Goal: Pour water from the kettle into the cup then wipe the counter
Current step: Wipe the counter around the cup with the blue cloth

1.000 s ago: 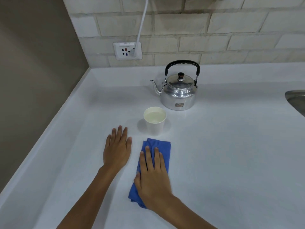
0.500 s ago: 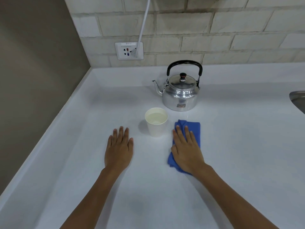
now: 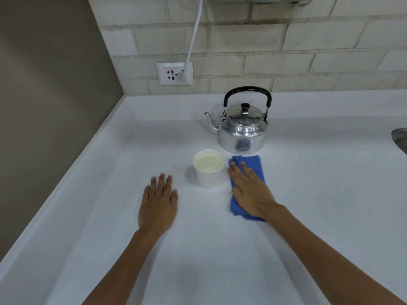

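Note:
A shiny metal kettle [image 3: 241, 134] with a black handle stands upright near the back of the white counter [image 3: 308, 205], spout pointing left. In front of it, slightly left, a white paper cup [image 3: 208, 169] holds water. My right hand [image 3: 250, 191] lies flat, palm down, pressing a folded blue cloth [image 3: 253, 165] onto the counter just right of the cup; the cloth's far edge almost reaches the kettle's base. Left of the cup, my left hand [image 3: 159, 200] rests flat on the counter with fingers spread, holding nothing.
A brown wall [image 3: 44, 106] borders the counter on the left. On the tiled back wall sits a socket [image 3: 174, 73] with a white cable [image 3: 193, 34] running up. A steel sink rim [image 3: 399, 137] shows at the right edge.
My right hand slid the blue cloth from in front of the cup to its right side, then further back toward the kettle. The left hand stayed put.

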`<action>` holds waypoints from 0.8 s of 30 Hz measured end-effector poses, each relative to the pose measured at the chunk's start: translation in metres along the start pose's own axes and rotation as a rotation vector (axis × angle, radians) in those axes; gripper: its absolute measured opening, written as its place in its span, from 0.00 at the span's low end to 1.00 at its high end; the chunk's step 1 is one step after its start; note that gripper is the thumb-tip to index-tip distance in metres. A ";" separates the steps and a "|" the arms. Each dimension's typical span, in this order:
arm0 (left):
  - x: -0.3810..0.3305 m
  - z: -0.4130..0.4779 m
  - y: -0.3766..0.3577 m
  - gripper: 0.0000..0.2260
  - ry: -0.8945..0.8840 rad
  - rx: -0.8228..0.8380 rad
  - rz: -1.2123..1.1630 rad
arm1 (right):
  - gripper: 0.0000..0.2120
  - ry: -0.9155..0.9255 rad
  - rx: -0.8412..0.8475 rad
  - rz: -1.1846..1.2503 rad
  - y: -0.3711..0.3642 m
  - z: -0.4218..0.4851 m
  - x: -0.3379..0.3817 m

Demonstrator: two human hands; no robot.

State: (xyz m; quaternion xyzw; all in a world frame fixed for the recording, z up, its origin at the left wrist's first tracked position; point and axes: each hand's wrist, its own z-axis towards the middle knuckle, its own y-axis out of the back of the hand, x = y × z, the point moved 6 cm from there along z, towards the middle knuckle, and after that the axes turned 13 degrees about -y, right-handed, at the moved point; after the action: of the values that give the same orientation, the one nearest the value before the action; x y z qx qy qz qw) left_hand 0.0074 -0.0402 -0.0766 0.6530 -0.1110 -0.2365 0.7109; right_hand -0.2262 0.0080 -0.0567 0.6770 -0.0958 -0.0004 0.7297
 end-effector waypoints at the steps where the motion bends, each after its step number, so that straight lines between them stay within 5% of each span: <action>1: 0.001 0.000 -0.001 0.23 -0.003 -0.001 0.001 | 0.26 0.061 -0.001 0.017 -0.002 -0.007 0.008; 5: 0.002 0.000 -0.001 0.23 -0.011 -0.008 0.003 | 0.26 0.158 0.082 0.151 0.001 -0.010 -0.004; 13: 0.001 0.001 0.000 0.23 0.000 0.000 -0.019 | 0.25 -0.270 0.035 0.152 0.010 0.004 -0.084; 24: 0.000 0.002 0.001 0.23 0.009 0.004 -0.022 | 0.30 -0.239 0.017 0.141 0.007 -0.093 0.042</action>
State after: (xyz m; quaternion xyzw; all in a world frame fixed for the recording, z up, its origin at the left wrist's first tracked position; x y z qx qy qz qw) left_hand 0.0071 -0.0421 -0.0751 0.6565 -0.1008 -0.2413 0.7076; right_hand -0.1724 0.0946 -0.0501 0.6700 -0.2293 -0.0289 0.7055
